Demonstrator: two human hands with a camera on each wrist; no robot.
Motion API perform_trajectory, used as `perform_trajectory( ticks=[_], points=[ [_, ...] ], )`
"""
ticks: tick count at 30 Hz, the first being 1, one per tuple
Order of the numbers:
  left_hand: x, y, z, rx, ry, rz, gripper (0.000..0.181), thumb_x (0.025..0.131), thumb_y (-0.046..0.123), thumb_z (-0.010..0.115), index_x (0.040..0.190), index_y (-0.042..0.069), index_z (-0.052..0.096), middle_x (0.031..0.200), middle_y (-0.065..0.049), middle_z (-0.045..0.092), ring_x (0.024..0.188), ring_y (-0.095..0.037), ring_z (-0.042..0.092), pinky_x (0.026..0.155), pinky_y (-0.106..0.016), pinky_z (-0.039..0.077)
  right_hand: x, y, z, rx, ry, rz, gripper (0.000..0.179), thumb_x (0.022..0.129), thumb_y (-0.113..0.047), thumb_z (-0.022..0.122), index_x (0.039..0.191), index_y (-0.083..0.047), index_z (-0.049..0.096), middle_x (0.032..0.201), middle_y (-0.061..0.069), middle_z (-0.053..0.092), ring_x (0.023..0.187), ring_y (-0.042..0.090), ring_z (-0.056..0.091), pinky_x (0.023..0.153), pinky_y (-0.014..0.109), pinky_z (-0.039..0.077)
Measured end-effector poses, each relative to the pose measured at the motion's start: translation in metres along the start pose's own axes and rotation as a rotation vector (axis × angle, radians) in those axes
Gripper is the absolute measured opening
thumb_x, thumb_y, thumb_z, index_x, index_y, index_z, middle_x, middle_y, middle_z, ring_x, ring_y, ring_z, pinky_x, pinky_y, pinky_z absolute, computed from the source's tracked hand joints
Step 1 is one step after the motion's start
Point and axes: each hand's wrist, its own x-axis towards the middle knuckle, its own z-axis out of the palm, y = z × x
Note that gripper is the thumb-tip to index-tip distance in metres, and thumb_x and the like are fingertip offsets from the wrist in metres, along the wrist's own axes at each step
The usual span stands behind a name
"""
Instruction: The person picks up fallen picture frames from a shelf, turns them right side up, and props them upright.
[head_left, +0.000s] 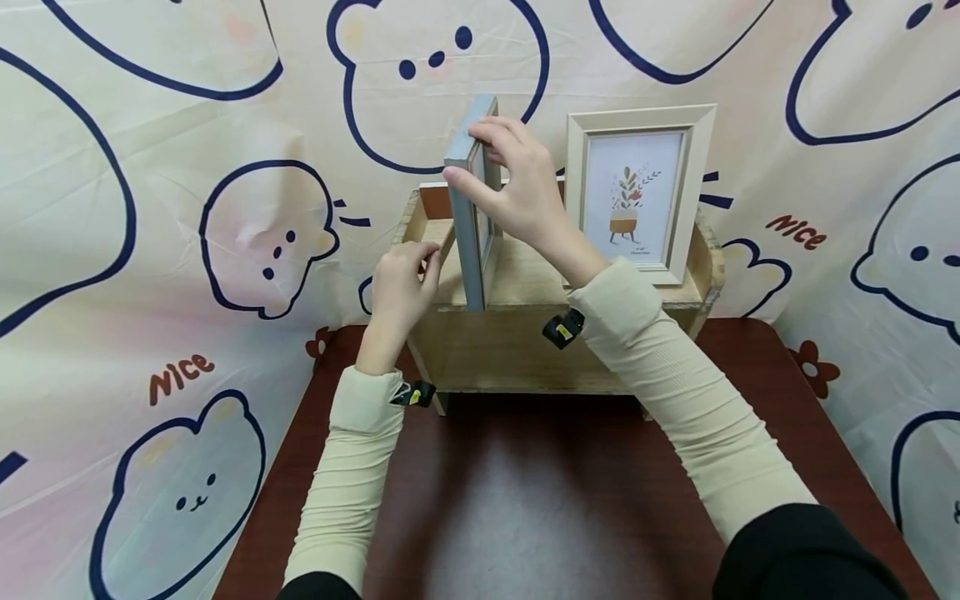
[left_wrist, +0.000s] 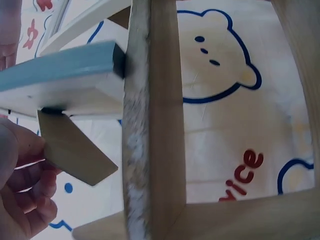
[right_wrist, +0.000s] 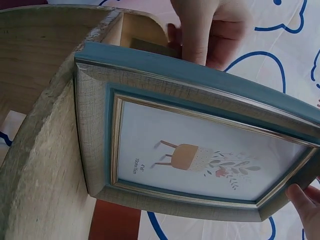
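Note:
A blue picture frame (head_left: 468, 208) stands edge-on on the top of a wooden shelf unit (head_left: 525, 342). My right hand (head_left: 525, 179) grips its upper part, thumb on the near edge and fingers over the top. In the right wrist view the frame's front (right_wrist: 200, 155) shows a potted-plant print, with the right thumb (right_wrist: 300, 197) at one corner. With my left hand (head_left: 405, 279) I pinch the brown support leg (left_wrist: 75, 150), which sticks out from the frame's back. A cream picture frame (head_left: 637, 196) with a similar print stands upright to the right.
The shelf unit has raised side panels (head_left: 708, 258) and stands on a dark red-brown table (head_left: 540, 500). Behind and on both sides hangs a cloth (head_left: 285, 125) printed with bear faces.

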Motion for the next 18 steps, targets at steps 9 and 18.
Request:
perform_trajectory(
  ticks=[9, 18],
  points=[
    [0.008, -0.008, -0.014, 0.098, 0.003, -0.068, 0.014, 0.087, 0.007, 0.058, 0.088, -0.002, 0.069, 0.077, -0.015, 0.065, 0.070, -0.028, 0.056, 0.060, -0.038, 0.044, 0.000, -0.001, 0.002, -0.012, -0.012, 0.000, 0.047, 0.081, -0.023, 0.067, 0.117, 0.004, 0.056, 0.124, 0.016, 0.050, 0.112, 0.018, 0.049, 0.089, 0.017, 0.041],
    [0.008, -0.013, -0.017, 0.042, -0.010, -0.119, 0.013, 0.085, 0.008, 0.061, 0.082, -0.003, 0.067, 0.074, -0.015, 0.062, 0.067, -0.028, 0.051, 0.060, -0.038, 0.039, 0.008, -0.005, 0.005, -0.042, -0.076, -0.017, 0.050, 0.082, -0.028, 0.066, 0.119, 0.003, 0.055, 0.124, 0.015, 0.049, 0.112, 0.018, 0.048, 0.089, 0.019, 0.041]
  ],
)
